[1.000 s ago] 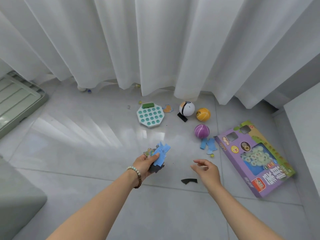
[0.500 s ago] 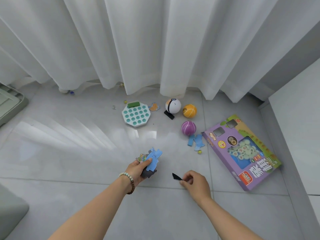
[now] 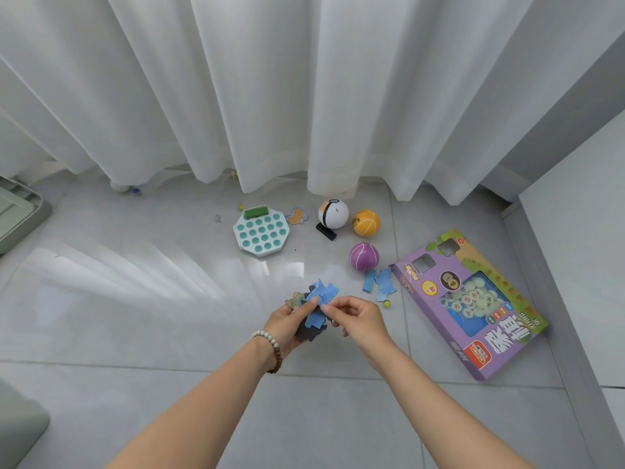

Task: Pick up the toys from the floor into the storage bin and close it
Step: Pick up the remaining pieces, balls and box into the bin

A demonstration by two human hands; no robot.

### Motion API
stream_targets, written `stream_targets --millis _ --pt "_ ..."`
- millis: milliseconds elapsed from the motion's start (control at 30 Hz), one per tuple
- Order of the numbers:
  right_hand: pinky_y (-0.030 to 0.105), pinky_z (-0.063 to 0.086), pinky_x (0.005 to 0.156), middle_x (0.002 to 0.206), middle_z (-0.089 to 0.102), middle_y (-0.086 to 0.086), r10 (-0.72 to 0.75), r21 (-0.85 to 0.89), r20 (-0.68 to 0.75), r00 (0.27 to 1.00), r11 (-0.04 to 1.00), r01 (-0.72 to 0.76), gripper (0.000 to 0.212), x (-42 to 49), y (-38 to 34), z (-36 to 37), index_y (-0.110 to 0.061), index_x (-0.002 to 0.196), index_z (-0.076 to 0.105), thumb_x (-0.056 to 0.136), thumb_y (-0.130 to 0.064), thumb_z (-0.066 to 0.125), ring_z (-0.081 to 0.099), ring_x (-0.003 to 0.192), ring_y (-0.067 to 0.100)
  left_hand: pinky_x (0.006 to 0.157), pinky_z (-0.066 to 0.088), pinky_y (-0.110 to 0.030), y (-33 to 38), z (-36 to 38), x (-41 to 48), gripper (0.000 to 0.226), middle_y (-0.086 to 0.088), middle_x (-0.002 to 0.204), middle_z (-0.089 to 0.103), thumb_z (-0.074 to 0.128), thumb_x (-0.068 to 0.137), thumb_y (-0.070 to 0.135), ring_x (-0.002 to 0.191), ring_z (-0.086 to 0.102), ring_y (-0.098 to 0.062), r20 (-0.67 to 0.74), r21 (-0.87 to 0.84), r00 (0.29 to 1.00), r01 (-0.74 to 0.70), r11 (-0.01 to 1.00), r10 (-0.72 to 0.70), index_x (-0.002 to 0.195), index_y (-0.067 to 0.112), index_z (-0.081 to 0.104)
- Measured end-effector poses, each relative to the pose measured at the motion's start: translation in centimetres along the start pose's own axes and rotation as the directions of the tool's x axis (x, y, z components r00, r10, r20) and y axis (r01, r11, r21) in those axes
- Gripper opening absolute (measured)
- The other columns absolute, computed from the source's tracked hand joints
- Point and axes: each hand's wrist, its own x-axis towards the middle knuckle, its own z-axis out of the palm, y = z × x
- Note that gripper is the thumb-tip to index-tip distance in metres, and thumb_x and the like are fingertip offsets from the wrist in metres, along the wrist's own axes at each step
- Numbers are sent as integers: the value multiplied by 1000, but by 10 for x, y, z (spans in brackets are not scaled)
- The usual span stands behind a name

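Observation:
My left hand (image 3: 284,324) grips a bunch of flat puzzle pieces (image 3: 323,292), blue on top and dark ones beneath. My right hand (image 3: 362,319) meets it from the right, thumb and fingertips pinching the bunch's edge. On the grey floor lie two more blue puzzle pieces (image 3: 380,282), a purple ball (image 3: 364,257), an orange ball (image 3: 366,223), a white ball (image 3: 333,213) on a black stand, a teal-dotted pop board (image 3: 261,233), an orange puzzle piece (image 3: 297,216) and a purple game box (image 3: 470,302). A corner of the green storage bin (image 3: 17,211) shows at the left edge.
White curtains (image 3: 304,96) hang to the floor behind the toys. A white cabinet (image 3: 581,265) lines the right side. Small marbles (image 3: 218,217) lie near the pop board and by the blue pieces. A grey rounded object (image 3: 17,431) fills the bottom left corner.
My right hand picked the black piece off the floor and brought it up to the bunch in my left hand. The view shifted right, pushing the bin toward the left edge.

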Motion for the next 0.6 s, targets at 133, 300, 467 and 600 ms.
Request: stream_targets --millis 133,300,467,600 --pt "13 42 62 88 63 -4 -79 -110 -306 949 993 47 9 20 13 -37 -16 87 67 80 -17 72 56 80 14 51 53 -20 5 -2 8 30 -11 90 68 62 88 20 62 67 -15 -102 -3 994 -41 999 40 113 3 61" --pt "21 37 76 108 54 -1 -120 -330 -363 924 944 -7 28 36 35 -71 -13 106 64 79 -14 73 52 93 13 51 53 -21 11 -12 16 32 -11 91 69 62 88 20 64 67 -16 -114 -11 992 -50 999 49 114 3 61" --pt "22 39 67 95 62 5 -127 -391 -433 893 918 -59 16 53 48 -68 -11 91 64 77 -6 72 55 76 14 52 54 -21 8 -16 24 35 -12 95 69 63 87 20 64 68 -17 -116 -27 993 -39 999 36 117 2 60" --pt "17 44 58 78 62 5 -66 -211 -487 871 977 -44 9 60 47 -66 -11 81 61 81 -5 68 58 72 21 53 55 -21 15 -16 31 34 -13 96 69 62 88 19 68 67 -18 -128 -34 990 -56 998 51 117 2 60"
